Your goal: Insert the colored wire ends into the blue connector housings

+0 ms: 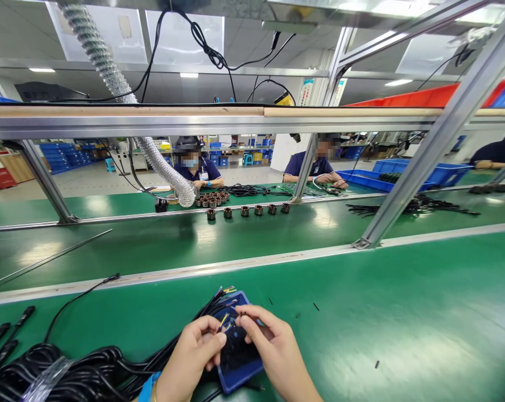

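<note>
At the worktop (403,329), a worker's left hand (194,350) pinches the end of a black cable between thumb and forefinger, its thin coloured wires (224,320) poking up past the fingertips. The right hand (273,341) faces it just beside, thumb and forefinger drawn together; from here I cannot tell what, if anything, sits between them. A blue wristband (148,387) circles the left wrist.

Beneath both hands, toward the worktop's near edge, a blue tray (241,381) holds small dark pieces. More coloured wire ends (227,291) lie at the tray's far left corner, and a few black scraps (316,306) are scattered to its right. A thick bundle of black cables (99,365), bound with clear plastic (47,381), fills the worktop's near left corner, black plugs (0,338) beside it.

Beyond the worktop's far edge, six round metal parts (244,211) stand in a row. Two co-workers (199,168) in dark shirts sit farther back, across a green table (93,197).
</note>
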Demonstrator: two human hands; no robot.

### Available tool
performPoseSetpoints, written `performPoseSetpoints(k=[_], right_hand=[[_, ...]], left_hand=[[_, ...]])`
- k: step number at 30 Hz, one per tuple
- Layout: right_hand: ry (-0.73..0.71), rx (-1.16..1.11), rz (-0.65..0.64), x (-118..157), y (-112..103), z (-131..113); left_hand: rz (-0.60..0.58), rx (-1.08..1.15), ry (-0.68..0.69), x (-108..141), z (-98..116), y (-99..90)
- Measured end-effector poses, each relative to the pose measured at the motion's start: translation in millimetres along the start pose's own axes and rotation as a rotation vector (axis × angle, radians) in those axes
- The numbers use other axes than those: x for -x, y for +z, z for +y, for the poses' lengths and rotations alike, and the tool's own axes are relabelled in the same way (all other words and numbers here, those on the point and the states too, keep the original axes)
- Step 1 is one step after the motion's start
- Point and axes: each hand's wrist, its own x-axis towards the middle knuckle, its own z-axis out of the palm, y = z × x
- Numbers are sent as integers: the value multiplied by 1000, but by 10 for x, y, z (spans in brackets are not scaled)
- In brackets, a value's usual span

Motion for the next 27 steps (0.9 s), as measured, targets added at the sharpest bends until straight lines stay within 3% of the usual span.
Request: performPoseSetpoints(k=[4, 9, 18, 24, 27], right_hand=[[31, -53, -26, 9, 15, 2], [-107, -22, -51, -7, 20, -9], [-158, 45, -85, 6, 60, 14], [-600, 424, 21, 38, 29, 81], [-504, 324, 49, 47, 10, 76]], left_hand=[[-2, -11, -1, 17, 2, 10], [-8, -23, -5, 25, -6, 11], [-10, -28, -10, 33, 4, 10], [4, -8, -10, 26, -36, 3], [0, -14, -16, 38, -30, 5]])
